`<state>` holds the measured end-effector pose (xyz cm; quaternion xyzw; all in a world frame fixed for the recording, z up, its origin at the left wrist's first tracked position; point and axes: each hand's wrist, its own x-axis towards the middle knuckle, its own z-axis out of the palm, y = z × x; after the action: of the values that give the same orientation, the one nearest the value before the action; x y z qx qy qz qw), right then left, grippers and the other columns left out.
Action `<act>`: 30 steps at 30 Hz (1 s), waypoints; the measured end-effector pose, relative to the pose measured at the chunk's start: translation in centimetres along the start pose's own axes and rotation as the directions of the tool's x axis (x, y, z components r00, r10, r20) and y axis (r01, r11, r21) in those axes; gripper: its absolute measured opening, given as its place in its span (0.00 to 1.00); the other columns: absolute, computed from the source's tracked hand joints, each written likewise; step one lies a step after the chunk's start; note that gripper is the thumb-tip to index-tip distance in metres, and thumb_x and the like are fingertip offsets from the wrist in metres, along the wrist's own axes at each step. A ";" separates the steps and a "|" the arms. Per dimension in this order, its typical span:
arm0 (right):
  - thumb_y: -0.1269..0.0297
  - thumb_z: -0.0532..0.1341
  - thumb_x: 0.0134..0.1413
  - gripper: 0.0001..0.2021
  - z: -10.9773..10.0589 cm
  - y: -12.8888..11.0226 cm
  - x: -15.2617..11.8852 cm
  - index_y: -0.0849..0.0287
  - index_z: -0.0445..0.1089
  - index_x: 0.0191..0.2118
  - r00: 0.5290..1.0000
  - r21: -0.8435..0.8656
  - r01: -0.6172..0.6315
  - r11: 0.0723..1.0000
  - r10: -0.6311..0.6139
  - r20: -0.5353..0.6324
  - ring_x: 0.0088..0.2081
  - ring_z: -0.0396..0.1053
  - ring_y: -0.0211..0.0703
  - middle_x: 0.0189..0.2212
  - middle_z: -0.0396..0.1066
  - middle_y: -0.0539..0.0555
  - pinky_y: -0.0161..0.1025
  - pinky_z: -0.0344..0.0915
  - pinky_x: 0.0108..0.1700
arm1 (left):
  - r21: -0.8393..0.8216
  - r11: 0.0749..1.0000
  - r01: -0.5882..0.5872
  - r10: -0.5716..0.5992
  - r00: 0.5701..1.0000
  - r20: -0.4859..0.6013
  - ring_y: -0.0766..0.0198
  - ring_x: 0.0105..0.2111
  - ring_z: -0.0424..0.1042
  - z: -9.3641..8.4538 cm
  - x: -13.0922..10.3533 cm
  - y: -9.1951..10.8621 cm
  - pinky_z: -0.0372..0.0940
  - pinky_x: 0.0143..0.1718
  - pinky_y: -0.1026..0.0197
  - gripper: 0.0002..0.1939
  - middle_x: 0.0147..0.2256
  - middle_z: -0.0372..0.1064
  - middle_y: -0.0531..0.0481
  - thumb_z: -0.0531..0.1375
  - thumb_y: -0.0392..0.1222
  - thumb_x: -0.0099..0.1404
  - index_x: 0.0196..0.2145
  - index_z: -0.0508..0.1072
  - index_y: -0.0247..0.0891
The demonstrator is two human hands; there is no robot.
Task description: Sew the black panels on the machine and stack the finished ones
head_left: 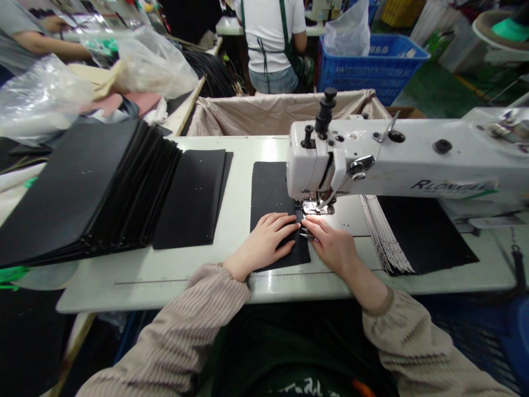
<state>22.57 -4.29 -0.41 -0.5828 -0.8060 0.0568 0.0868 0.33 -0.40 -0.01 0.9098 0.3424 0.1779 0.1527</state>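
Observation:
A black rectangular panel (268, 190) lies under the presser foot (317, 207) of a white sewing machine (397, 160). My left hand (273, 240) rests flat on this panel with its fingers stretched out. Just right of it, my right hand (333, 242) is closed around small thread snips (306, 234), whose metal blades stick out to the left over the panel's edge. The right fingertips are at the panel's right edge, close in front of the presser foot. The snips' handles are mostly hidden in the palm.
A thick stack of black panels (78, 176) and a thinner pile (192, 198) lie to the left. Right of the needle is a pile of panels with pale edges (425, 234). Behind the table are a cloth-lined bin (248, 116), a blue crate (372, 69) and co-workers.

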 end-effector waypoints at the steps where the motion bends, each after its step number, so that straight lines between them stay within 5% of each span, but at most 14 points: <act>1: 0.66 0.53 0.62 0.24 0.0 0.0 0.0 0.48 0.61 0.64 1.000 -0.001 -0.001 1.000 0.001 0.001 0.47 0.73 0.44 0.64 0.62 0.50 0.39 0.71 0.40 | 0.000 1.000 -0.002 0.002 1.000 -0.001 0.51 0.61 0.58 0.0 0.0 0.0 0.55 0.62 0.44 0.21 0.60 0.63 0.45 0.55 0.44 0.71 0.60 0.66 0.44; 30: 0.67 0.54 0.61 0.25 0.2 0.2 -0.1 0.49 0.61 0.64 1.000 0.021 0.007 1.000 -0.006 -0.023 0.47 0.73 0.44 0.63 0.62 0.50 0.38 0.71 0.40 | 0.003 0.998 0.065 -0.065 0.996 -0.053 0.57 0.62 0.60 0.8 0.5 -0.7 0.54 0.65 0.48 0.18 0.61 0.62 0.47 0.50 0.42 0.74 0.59 0.66 0.40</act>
<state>22.78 -4.30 -0.65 -0.5798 -0.8062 0.0582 0.1024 0.63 0.28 -0.90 0.8934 0.3763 0.1963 0.1473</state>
